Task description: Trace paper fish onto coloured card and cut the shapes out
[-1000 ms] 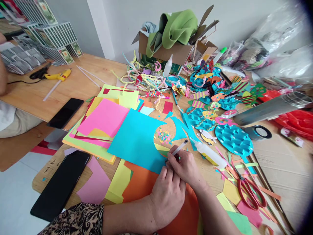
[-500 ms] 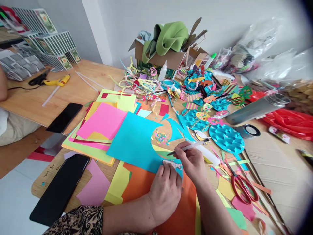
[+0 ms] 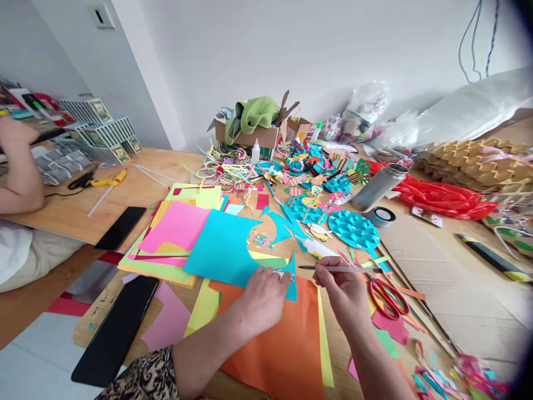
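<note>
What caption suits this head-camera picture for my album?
Pen in right hand, left hand on a small white cutout over blue paper.

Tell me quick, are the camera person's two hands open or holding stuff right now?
Left hand: fingers on a small paper fish over blue paper; can't tell if it's gripping.
Right hand: closed, holding a pen.

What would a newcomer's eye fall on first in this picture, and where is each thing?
Probably the bright blue sheet with a curved bite cut from it, lying mid-table and partly over an orange sheet. At its near right corner, the left hand rests over a small pale cut-out, while the right hand holds a pen. Towards the wall, green material drapes over a cardboard box.
</note>
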`<state>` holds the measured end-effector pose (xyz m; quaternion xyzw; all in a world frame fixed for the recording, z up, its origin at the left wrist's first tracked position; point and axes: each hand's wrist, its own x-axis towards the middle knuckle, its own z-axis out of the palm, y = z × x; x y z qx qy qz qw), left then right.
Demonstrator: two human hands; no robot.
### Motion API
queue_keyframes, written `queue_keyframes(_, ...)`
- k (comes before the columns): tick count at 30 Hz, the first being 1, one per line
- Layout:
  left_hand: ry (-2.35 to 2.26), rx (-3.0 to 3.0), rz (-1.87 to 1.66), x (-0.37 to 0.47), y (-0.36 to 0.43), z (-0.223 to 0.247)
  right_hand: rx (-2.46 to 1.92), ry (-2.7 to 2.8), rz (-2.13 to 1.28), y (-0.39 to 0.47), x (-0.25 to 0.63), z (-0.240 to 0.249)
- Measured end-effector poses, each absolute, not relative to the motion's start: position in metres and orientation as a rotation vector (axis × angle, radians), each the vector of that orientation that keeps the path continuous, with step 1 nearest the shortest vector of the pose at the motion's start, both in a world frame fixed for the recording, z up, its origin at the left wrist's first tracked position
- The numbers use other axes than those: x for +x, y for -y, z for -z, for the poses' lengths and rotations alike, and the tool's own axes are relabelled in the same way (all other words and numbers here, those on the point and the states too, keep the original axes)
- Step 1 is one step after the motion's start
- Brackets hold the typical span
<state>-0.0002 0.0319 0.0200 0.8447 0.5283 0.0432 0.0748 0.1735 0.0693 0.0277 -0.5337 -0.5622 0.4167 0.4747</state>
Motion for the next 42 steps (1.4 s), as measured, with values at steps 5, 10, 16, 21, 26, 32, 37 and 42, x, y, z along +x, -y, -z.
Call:
queue_keyframes(5, -1.437, 2.466, 0.116, -0.011, -0.059, -0.044, -1.288, 1.352, -1.001, -0.059, 0.181, -0.019)
queue_keyframes(10, -1.267, 2.492, 0.229, -0.012, -0.087, -0.053, -1.197, 1.55, -1.146, -0.056, 0.171, -0.012)
queue_keyframes(16, -1.096, 2.479, 0.276, -0.014, -0.108, -0.055, -1.181, 1.748, -1.068, -0.047, 0.151, 0.002)
queue_keyframes(21, -1.04, 2.42, 0.333, -0.016, -0.115, -0.062, -1.202, 1.899, -0.887, -0.045, 0.143, 0.012)
queue_keyframes(26, -1.052, 2.37, 0.358, -0.017, -0.119, -0.065, -1.173, 1.922, -0.792, -0.045, 0.14, 0.018)
queue_keyframes(32, -1.008, 2.378, 0.419, -0.018, -0.121, -0.067, -1.089, 1.948, -0.72, -0.047, 0.141, 0.031)
queue_keyframes(37, -1.012, 2.388, 0.408, -0.018, -0.122, -0.063, -1.078, 1.953, -0.716, -0.048, 0.139, 0.033)
queue_keyframes(42, -1.002, 2.419, 0.426, -0.017, -0.122, -0.062, -1.095, 1.957, -0.738, -0.048, 0.138, 0.033)
